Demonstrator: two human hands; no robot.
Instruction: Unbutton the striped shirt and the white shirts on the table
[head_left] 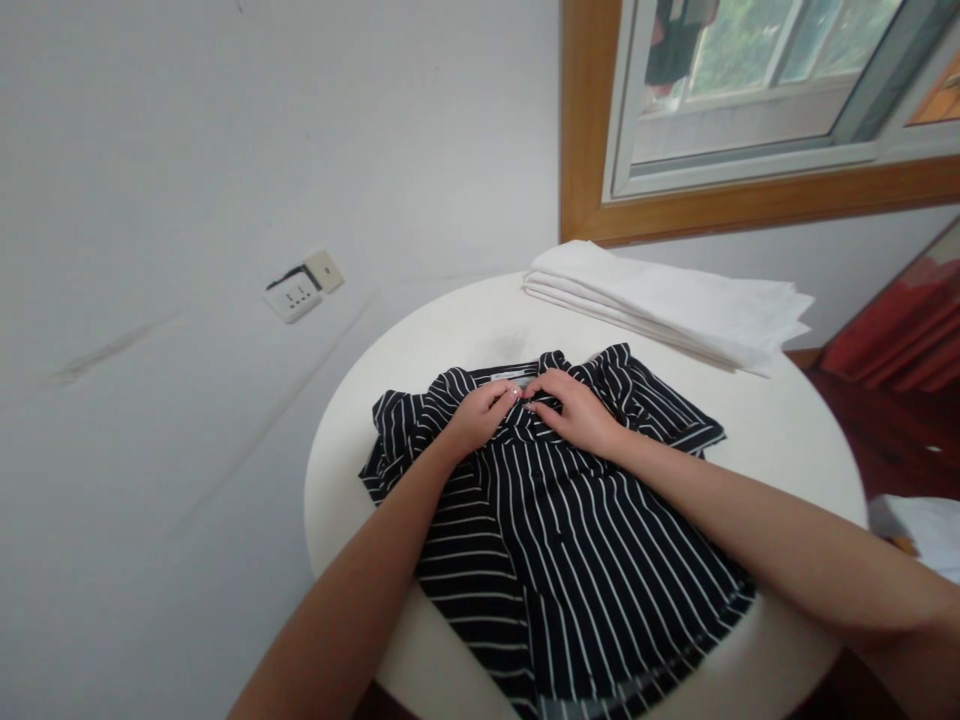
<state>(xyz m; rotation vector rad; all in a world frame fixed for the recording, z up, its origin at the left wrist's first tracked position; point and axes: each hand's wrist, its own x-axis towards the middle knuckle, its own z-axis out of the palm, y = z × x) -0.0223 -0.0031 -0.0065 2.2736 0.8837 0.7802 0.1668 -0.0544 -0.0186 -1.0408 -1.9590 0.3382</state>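
Note:
A black shirt with white stripes [570, 540] lies spread on a round white table [345, 450], its collar toward the wall and its hem hanging toward me. My left hand [484, 412] and my right hand [574, 408] meet at the top of the shirt's front, just below the collar. Both sets of fingers are closed in a pinch on the striped cloth there. A pale label shows inside the neck, behind my fingertips. The sleeves lie bunched to either side. Exactly which bit of cloth each fingertip grips is partly hidden.
Folded white cloth or paper [667, 300] lies at the table's back right. A wall socket [292, 296] is on the white wall to the left. Above the table's far side is a wood-framed window [589, 130]. Red fabric [900, 330] hangs at the right.

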